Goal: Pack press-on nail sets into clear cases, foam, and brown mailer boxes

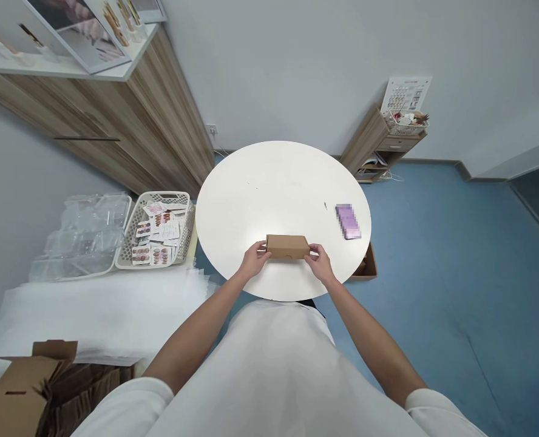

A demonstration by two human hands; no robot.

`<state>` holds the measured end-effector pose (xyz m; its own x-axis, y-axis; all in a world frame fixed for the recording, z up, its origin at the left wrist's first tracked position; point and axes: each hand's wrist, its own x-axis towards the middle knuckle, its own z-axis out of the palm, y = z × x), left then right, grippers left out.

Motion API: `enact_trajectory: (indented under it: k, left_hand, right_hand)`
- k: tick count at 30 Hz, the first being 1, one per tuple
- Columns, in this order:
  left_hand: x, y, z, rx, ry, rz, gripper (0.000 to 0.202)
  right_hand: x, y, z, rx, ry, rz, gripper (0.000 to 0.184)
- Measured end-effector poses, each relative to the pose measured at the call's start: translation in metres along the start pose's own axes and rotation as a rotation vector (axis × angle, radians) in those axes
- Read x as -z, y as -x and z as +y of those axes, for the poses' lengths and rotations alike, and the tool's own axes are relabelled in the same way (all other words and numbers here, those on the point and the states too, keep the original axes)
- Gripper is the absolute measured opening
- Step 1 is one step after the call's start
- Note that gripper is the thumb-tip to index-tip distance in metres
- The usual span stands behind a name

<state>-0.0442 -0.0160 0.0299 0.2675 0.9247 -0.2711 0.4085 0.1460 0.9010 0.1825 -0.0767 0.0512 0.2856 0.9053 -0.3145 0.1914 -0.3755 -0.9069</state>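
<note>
A small flat brown cardboard box lies closed on the round white table, near its front edge. My left hand grips the box's left end with curled fingers. My right hand holds the right end the same way. A blurred purple pack lies on the table to the right of the box, apart from both hands.
A white basket of printed cards and a clear plastic tray stand on a white-covered surface at left. Flat brown cartons are stacked bottom left. A wooden cabinet stands behind, a low shelf unit at the back right.
</note>
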Motion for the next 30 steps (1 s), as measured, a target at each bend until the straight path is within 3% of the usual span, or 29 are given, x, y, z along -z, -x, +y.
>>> enact_trajectory:
  k: [5,10,16,24,27,30]
  left_hand:
    - [-0.022,0.015,-0.024,0.004,0.000,0.006,0.045]
    - [-0.041,0.022,-0.029,0.007,-0.089,-0.061,0.053]
    - [-0.040,0.015,-0.016,0.130,-0.189,0.020,0.060]
    - [-0.050,0.006,0.003,0.182,-0.285,0.019,0.057]
    - [-0.064,0.010,0.016,0.216,-0.329,0.005,0.057]
    - [-0.088,0.011,0.037,0.251,-0.372,-0.042,0.059]
  right_hand:
    - [-0.006,0.017,0.028,-0.062,-0.021,0.066,0.039]
    - [0.001,0.018,0.043,-0.077,0.112,0.156,0.047]
    - [0.018,0.004,0.036,-0.147,0.274,0.136,0.052]
    - [0.021,-0.016,0.038,-0.171,0.325,-0.058,0.046]
    - [0.039,-0.013,0.040,-0.174,0.398,-0.103,0.049]
    - [0.074,-0.007,0.038,-0.165,0.498,-0.134,0.054]
